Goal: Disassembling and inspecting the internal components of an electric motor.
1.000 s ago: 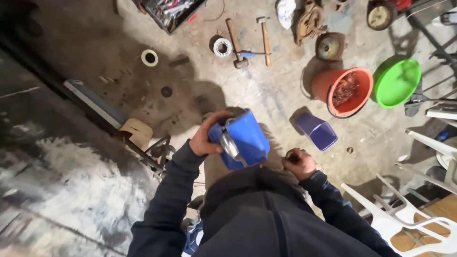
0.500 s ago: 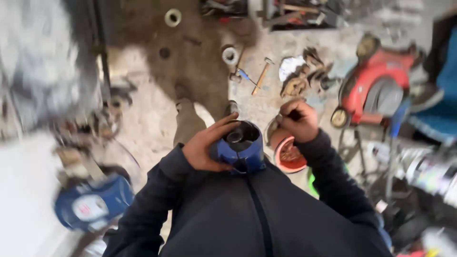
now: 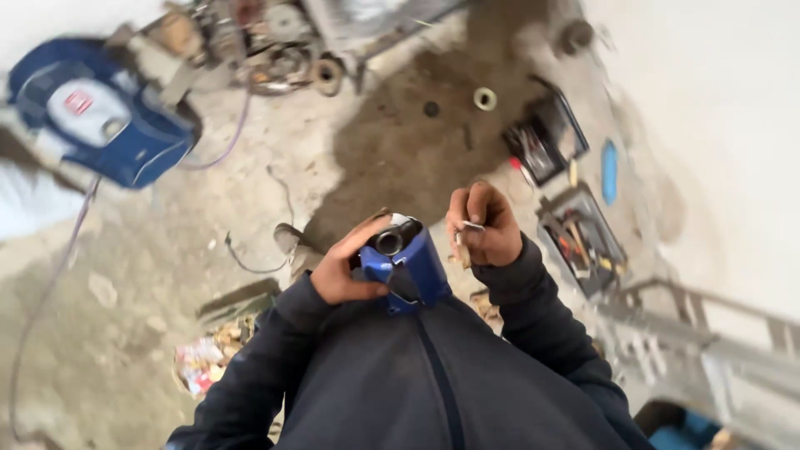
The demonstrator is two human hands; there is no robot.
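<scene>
Your dark jacket (image 3: 417,383) fills the bottom of the view, zip running up the middle. Just above it, pressed against your chest, sits the blue housing (image 3: 410,268), a blocky part with a round metal opening facing up at its top end. Your left hand (image 3: 343,268) wraps its left side, at about nine o'clock from the part, fingers curled and closed around it so it is carried in that grip. Your right hand (image 3: 483,225) is at about two o'clock from the housing, close to it but not touching it as far as the blur allows; its fingers are pinched shut on a small pale metal piece (image 3: 472,227), which may be a clip or a key.

Beyond your hands lies the rough concrete floor (image 3: 275,183), with a dark stain at twelve o'clock. At three o'clock from your right hand an open toolbox (image 3: 583,237) lies on the ground, and a second dark case (image 3: 546,142) lies farther off at one o'clock. A small pale ring (image 3: 485,98) rests on the stain at twelve o'clock. Far off at ten o'clock stands a blue and white machine (image 3: 100,117), with a thin cable (image 3: 233,142) trailing from it. At seven o'clock, low beside your left sleeve, a heap of coloured scraps (image 3: 204,362) lies on the floor.
</scene>
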